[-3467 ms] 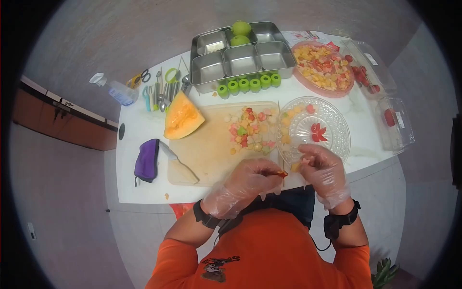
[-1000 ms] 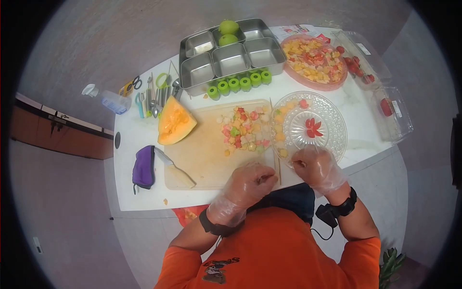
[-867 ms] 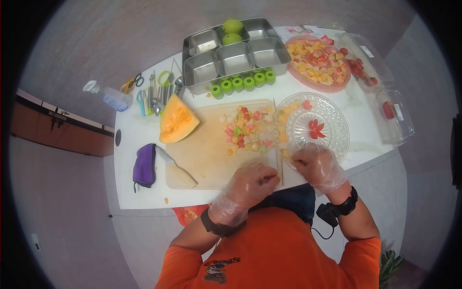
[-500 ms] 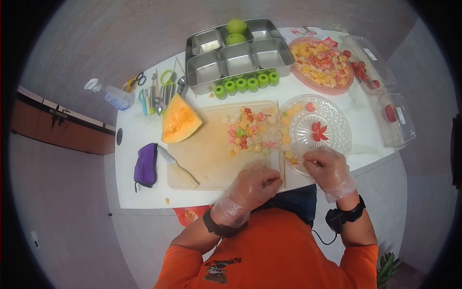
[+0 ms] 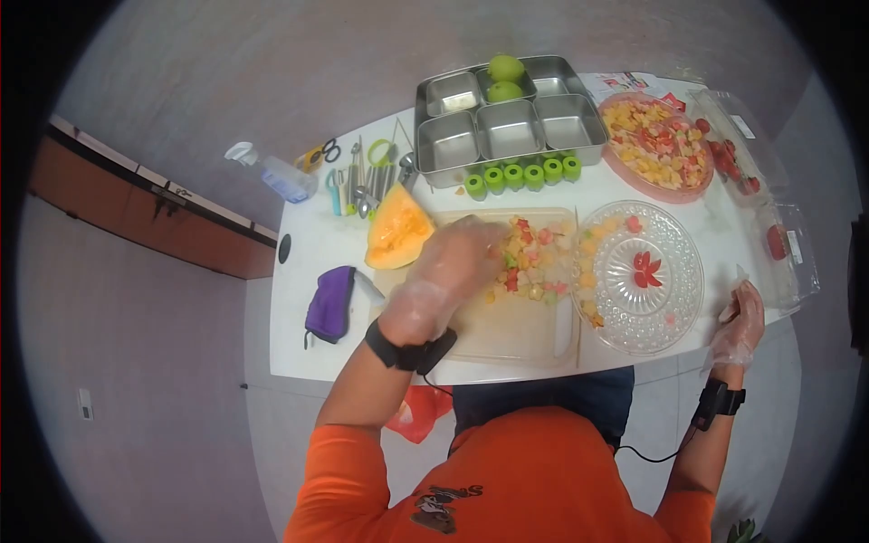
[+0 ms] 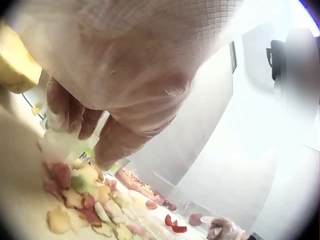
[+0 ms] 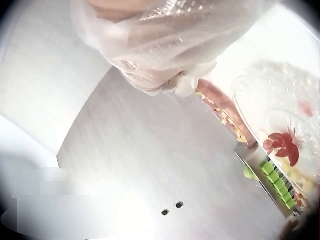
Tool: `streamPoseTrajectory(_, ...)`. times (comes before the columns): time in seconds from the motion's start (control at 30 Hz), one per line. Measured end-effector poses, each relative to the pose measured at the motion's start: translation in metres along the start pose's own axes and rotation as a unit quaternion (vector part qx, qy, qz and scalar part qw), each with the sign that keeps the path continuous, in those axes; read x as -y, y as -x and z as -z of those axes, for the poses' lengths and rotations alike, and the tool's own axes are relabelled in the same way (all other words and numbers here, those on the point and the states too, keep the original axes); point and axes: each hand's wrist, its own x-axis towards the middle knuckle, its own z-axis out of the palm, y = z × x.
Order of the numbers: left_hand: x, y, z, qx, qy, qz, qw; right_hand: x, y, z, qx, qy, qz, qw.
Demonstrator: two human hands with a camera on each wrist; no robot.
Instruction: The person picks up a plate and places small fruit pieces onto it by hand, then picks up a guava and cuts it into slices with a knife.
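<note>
My gloved left hand is over the cutting board. In the left wrist view its fingers point down at the pile of small cut fruit shapes, fingertips right at the pieces. To the right stands the patterned glass plate, with red petal-like pieces at its centre and yellow pieces along its left rim. A single pink piece lies near its front. My gloved right hand is at the table's right front edge, apart from the plate, fingers loosely bent.
A melon wedge and a knife lie left of the pile, beside a purple pouch. Behind are green-topped cutters, a steel compartment tray and a pink tray of cut fruit. Clear boxes stand far right.
My left hand has moved from the front edge up and left to the fruit pile. The right hand has drawn away rightward from the plate, and the pink piece near its front now shows.
</note>
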Motion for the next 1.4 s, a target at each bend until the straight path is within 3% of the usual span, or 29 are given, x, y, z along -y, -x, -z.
streamPoseTrajectory(0.1,-0.003,-0.016,-0.01,0.034,-0.016,-0.004,0.999,-0.01,-0.001,0.01,0.03,0.002,0.001,1.0)
streamPoseTrajectory(0.17,-0.008,-0.027,-0.016,0.079,-0.097,-0.009,0.992,-0.012,0.001,0.007,0.032,0.004,-0.016,0.999)
streamPoseTrajectory(0.3,-0.006,-0.028,-0.025,0.053,-0.046,-0.049,0.996,-0.011,0.003,0.009,0.019,-0.027,-0.031,0.999)
streamPoseTrajectory(0.37,-0.005,-0.03,-0.025,0.074,-0.042,-0.069,0.994,-0.013,0.004,0.011,0.051,0.031,-0.016,0.998)
streamPoseTrajectory(0.47,-0.004,-0.034,-0.023,0.129,-0.08,-0.069,0.986,-0.013,0.005,0.009,0.058,0.035,-0.012,0.998)
streamPoseTrajectory(0.77,-0.015,-0.043,-0.016,0.198,-0.111,-0.032,0.973,-0.009,0.008,0.007,0.065,0.056,-0.019,0.996)
streamPoseTrajectory(1.0,-0.012,-0.033,-0.007,0.171,-0.084,-0.023,0.981,-0.012,0.007,0.008,0.067,0.061,-0.008,0.996)
streamPoseTrajectory(1.07,-0.006,-0.025,-0.003,0.086,-0.038,-0.026,0.995,-0.012,0.006,0.008,0.065,0.058,-0.013,0.996)
streamPoseTrajectory(1.1,-0.004,-0.02,0.0,0.085,-0.038,-0.026,0.995,-0.011,0.006,0.008,0.065,0.057,-0.012,0.996)
streamPoseTrajectory(1.17,-0.004,-0.008,0.007,0.03,0.14,0.038,0.989,-0.01,0.003,0.01,0.069,0.023,-0.022,0.997)
streamPoseTrajectory(1.2,-0.005,-0.001,0.006,0.029,0.141,0.038,0.989,-0.01,-0.001,0.016,0.069,0.023,-0.02,0.997)
streamPoseTrajectory(1.27,-0.009,0.012,0.004,-0.012,0.325,0.168,0.931,-0.011,-0.014,0.027,0.071,-0.02,-0.019,0.997)
streamPoseTrajectory(1.3,-0.013,0.019,0.002,-0.014,0.328,0.169,0.93,0.007,-0.003,0.016,0.073,-0.018,-0.017,0.997)
streamPoseTrajectory(1.33,-0.017,0.027,-0.001,-0.025,0.498,0.215,0.84,0.03,0.01,0.009,0.056,-0.002,-0.011,0.998)
streamPoseTrajectory(1.37,-0.022,0.034,-0.004,-0.033,0.648,0.254,0.717,0.052,0.029,-0.004,0.038,0.016,-0.007,0.999)
streamPoseTrajectory(1.4,-0.027,0.04,-0.008,-0.032,0.65,0.257,0.714,0.065,0.046,-0.012,0.038,0.021,-0.008,0.999)
